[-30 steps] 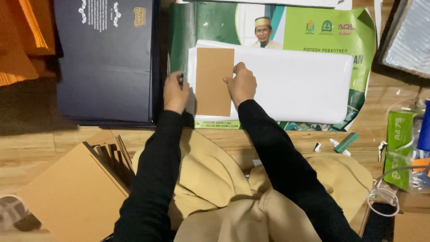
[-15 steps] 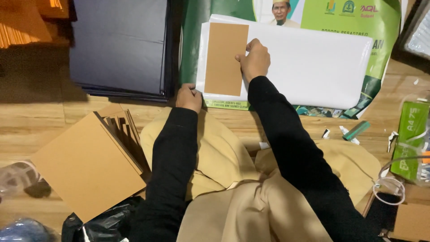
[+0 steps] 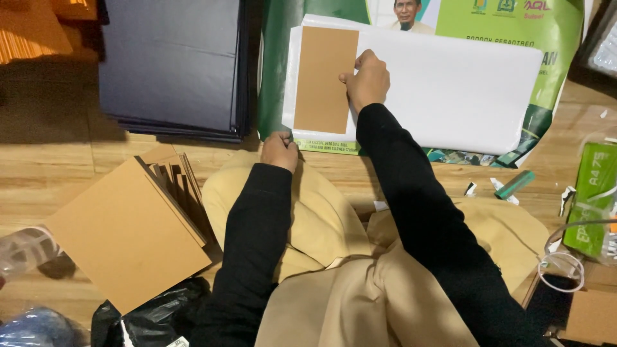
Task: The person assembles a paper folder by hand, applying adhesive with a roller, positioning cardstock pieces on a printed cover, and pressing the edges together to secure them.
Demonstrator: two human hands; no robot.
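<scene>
A brown cardboard rectangle (image 3: 324, 79) lies on the left end of a white sheet (image 3: 450, 83), which rests on a green printed poster (image 3: 546, 38). My right hand (image 3: 366, 80) presses on the white sheet at the cardboard's right edge, fingers curled. My left hand (image 3: 279, 149) sits at the near edge of the poster, below the cardboard, fingers closed at the paper's edge. Whether it pinches the edge is hidden. Both arms wear black sleeves over tan cloth on my lap.
A stack of dark boards (image 3: 173, 64) lies at the far left. A fanned stack of brown cardboard pieces (image 3: 128, 231) sits at my left. A green marker (image 3: 514, 184), a green packet (image 3: 591, 199), a clear ring (image 3: 562, 270) and a black plastic bag (image 3: 148, 315) lie around.
My left hand has slid off the cardboard's left side down to the poster's near edge. The right hand stays at the cardboard's right edge. The camera has shifted.
</scene>
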